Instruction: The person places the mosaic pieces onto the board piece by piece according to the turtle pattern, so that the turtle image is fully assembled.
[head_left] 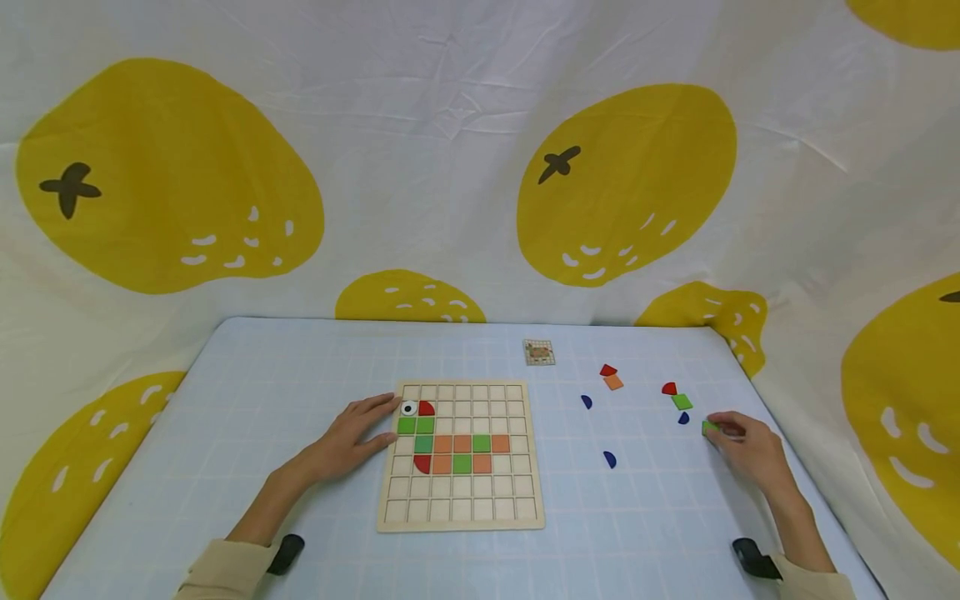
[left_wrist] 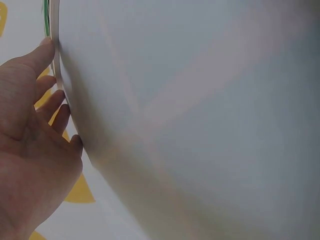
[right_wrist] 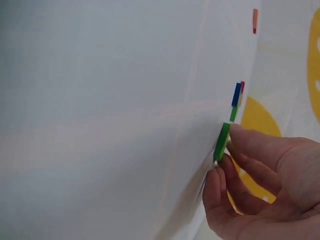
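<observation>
My right hand (head_left: 745,446) pinches a green square tile (right_wrist: 221,142) between thumb and fingers at the right of the table. Beyond it lie a blue half-round tile (head_left: 683,418), another green tile (head_left: 682,402) and a red quarter-round tile (head_left: 669,388). At the left edge of a wooden grid board (head_left: 460,527) rests my left hand (head_left: 347,440), fingertips right at the rim, fingers relaxed. On the board, green, orange and red tiles fill several cells in the left and middle rows. An eye tile (head_left: 408,408) sits near its top left corner, beside a red quarter-round tile (head_left: 426,408).
A small pattern card (head_left: 539,352) lies behind the board. Right of the board are two more blue half-round tiles, one (head_left: 610,459) nearer, and an orange tile (head_left: 613,382) touching a red one (head_left: 608,370). A fruit-print curtain (head_left: 420,167) hangs behind the table.
</observation>
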